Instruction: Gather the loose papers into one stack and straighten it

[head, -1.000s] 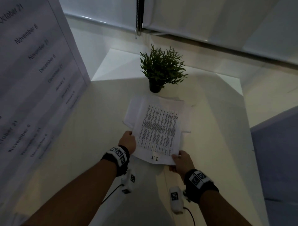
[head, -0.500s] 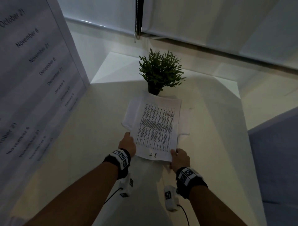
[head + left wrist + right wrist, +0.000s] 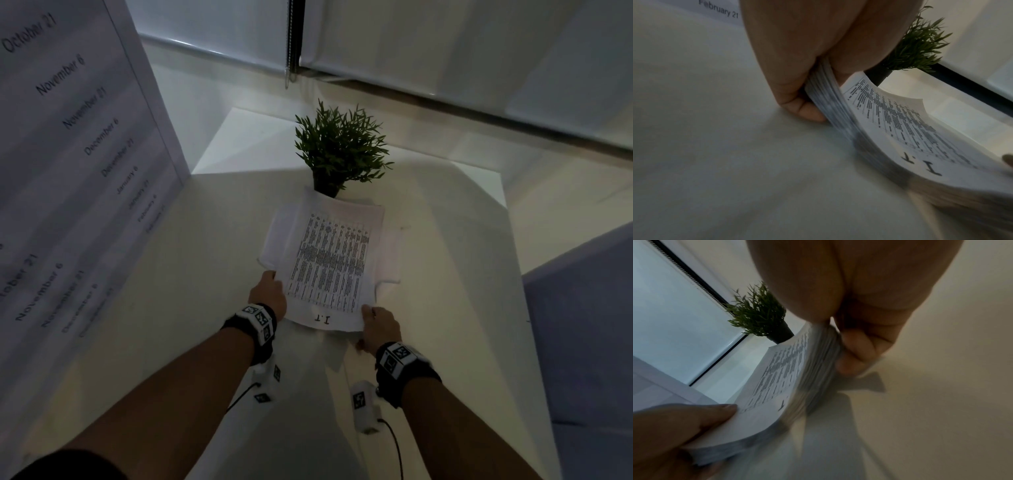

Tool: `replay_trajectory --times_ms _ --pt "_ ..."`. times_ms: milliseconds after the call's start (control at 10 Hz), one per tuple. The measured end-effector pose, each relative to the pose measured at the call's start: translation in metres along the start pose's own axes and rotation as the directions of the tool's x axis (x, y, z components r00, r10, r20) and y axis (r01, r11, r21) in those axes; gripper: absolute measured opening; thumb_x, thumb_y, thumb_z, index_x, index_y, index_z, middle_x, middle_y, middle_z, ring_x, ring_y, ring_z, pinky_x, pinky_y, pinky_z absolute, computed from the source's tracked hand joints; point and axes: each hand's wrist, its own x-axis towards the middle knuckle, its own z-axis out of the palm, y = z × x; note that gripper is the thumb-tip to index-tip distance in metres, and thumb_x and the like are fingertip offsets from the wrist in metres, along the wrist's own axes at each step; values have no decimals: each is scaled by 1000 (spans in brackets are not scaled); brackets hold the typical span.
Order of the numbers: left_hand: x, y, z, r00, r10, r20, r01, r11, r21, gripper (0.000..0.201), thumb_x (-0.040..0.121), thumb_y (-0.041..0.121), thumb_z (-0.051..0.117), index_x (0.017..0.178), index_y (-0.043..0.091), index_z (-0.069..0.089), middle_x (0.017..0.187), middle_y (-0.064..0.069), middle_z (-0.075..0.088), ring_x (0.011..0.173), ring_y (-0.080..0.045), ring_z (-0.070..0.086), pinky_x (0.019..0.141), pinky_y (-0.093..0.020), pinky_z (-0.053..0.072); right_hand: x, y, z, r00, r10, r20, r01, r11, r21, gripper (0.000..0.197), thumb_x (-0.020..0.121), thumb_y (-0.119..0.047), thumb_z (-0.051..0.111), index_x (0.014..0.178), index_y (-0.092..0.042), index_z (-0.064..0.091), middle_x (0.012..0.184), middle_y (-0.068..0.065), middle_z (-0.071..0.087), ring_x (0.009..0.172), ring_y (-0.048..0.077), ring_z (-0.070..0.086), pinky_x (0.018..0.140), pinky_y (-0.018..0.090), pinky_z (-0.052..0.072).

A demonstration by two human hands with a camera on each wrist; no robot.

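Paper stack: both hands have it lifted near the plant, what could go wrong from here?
The paper stack is uneven, with sheets poking out left and right; they may slip free, since the left hand and right hand pinch only its near corners. Its far edge lies close to the potted plant, so pushing forward could tip the pot. The bowed sheets might crease.

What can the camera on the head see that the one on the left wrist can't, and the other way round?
Only the head view shows both forearms, the right hand at the near right corner, and sheets sticking out crookedly on both sides under the top page. Only the left wrist view shows the layered sheet edges of the paper stack up close, with the left hand gripping them, fingers curled beneath. Both show the printed top page marked "I.T", the potted plant behind it, the white table, and the board of dates.
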Motion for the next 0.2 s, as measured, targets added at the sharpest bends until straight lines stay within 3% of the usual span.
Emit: replay_trajectory --times_ms 100,200 --pt "-4 6 -14 995 -28 -101 47 981 188 35 98 28 37 129 13 43 127 -17 51 112 -36 50 95 -43 43 -8 -5 -24 998 32 -48 -40 986 -164 49 100 -43 31 127 -7 50 123 18 58 109 32 58 83 32 45" --pt "-5 27 -33 987 138 -83 -115 964 240 27 96 26 40 119 15 50 121 -14 55 109 -33 54 90 -42 47 -14 -17 -52 985 -46 -169 5 971 -239 42 98 -40 33 128 -15 49 131 14 56 116 31 55 94 36 44"
